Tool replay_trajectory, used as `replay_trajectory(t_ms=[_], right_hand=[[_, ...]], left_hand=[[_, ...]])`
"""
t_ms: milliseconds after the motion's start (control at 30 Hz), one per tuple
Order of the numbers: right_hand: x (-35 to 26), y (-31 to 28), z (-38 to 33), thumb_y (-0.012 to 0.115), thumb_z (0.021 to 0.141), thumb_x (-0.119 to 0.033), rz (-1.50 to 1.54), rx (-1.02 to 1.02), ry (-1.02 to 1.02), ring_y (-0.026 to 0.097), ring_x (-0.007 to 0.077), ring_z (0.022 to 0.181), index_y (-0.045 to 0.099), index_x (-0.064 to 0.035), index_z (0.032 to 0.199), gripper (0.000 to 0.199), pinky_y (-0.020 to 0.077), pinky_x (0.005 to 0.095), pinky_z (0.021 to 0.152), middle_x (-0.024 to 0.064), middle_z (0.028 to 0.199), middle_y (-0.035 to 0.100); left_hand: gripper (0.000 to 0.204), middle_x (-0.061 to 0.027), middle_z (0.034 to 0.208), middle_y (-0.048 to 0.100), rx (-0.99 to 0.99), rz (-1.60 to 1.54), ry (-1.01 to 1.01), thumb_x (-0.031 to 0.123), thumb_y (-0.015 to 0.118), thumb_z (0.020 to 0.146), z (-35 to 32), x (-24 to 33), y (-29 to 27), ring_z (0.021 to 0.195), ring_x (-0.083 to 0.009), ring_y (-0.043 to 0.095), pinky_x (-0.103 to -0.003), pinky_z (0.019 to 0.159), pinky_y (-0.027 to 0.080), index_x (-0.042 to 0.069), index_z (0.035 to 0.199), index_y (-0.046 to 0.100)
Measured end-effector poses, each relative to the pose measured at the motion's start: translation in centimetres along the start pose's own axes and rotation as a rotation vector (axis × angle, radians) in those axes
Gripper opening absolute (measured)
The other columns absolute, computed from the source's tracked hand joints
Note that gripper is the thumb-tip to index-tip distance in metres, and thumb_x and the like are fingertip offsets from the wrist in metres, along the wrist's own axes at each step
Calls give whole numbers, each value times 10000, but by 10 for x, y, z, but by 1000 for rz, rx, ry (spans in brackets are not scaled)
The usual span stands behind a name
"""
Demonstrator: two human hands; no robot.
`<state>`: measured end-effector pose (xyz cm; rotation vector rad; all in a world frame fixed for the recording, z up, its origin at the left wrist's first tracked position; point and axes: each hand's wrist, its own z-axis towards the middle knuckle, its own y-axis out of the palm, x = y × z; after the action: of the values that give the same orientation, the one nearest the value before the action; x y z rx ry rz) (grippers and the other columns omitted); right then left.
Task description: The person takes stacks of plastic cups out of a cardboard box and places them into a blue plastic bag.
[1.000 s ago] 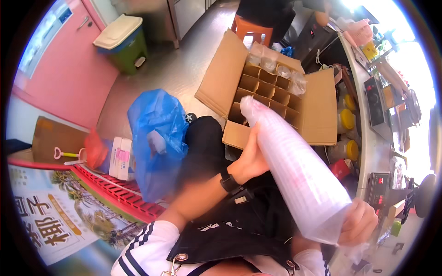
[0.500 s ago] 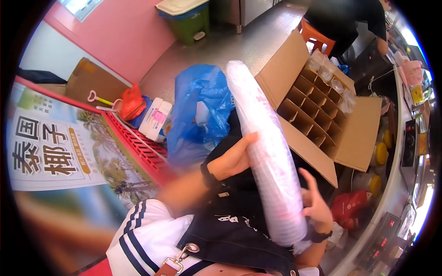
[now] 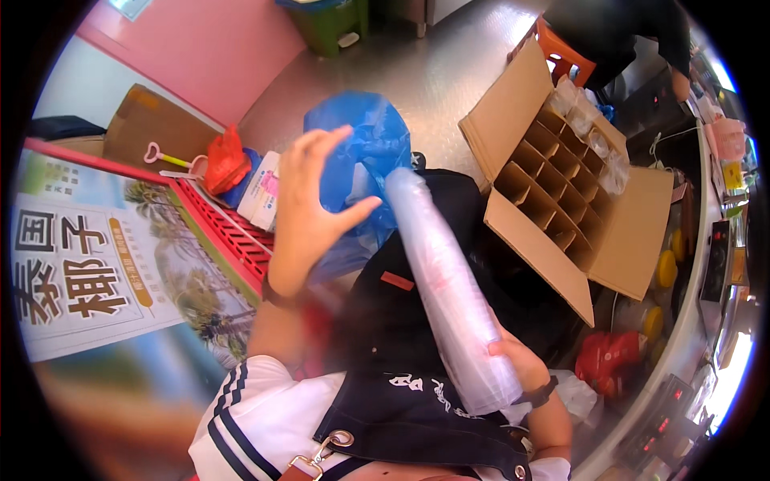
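A long stack of nested plastic cups (image 3: 449,293) in a clear plastic sleeve lies slantwise over my lap, its far end tilted up to the left. My right hand (image 3: 520,362) grips it near its lower end, the thumb showing on top. Raised to the left of the stack, my left hand (image 3: 309,216) holds nothing, with thumb and fingers spread apart. Behind that hand a crumpled blue plastic bag (image 3: 361,120) stands with something whitish inside.
An opened cardboard box (image 3: 501,216) with divided compartments stands right of my knees; several plastic-wrapped stacks (image 3: 597,144) line its far side. A red plastic crate (image 3: 228,232) is at left beside a printed banner (image 3: 104,256). A counter runs along the right. A person in black (image 3: 609,32) is at the far right.
My left hand has let go of the cup stack and risen to the left, fingers spread. My right hand has closed on the stack, whose far end has dropped lower.
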<state>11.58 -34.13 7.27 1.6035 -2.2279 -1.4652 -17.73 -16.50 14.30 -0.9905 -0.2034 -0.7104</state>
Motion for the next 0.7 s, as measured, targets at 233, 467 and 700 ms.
replay_trajectory(t_ms=[233, 467, 700], right_hand=[[-28, 32, 69, 664, 740, -125, -229, -184, 155, 174, 188, 1363, 94, -53, 1454, 916, 127, 299, 1102, 100, 1477, 190], [-45, 80, 281, 656, 785, -120, -394, -201, -159, 403, 257, 1221, 153, -43, 1431, 822, 339, 362, 1016, 163, 1369, 354], [-21, 28, 400, 680, 731, -318, -1175, 98, -605, 403, 422, 1205, 364, -7, 1328, 744, 350, 390, 1011, 269, 1341, 357]], left_hand=[[324, -207, 815, 625, -333, 213, -454, 267, 602, 828, -27, -76, 20, 786, -388, 590, -442, 695, 455, 17, 1033, 608], [309, -279, 850, 611, -31, -242, -363, 60, 518, 809, -46, -75, 30, 815, -391, 620, -388, 711, 470, -79, 1083, 551], [305, -76, 1076, 588, 522, -809, -951, 127, 476, 938, -34, -108, -2, 965, -156, 567, -286, 808, 469, 10, 1219, 487]])
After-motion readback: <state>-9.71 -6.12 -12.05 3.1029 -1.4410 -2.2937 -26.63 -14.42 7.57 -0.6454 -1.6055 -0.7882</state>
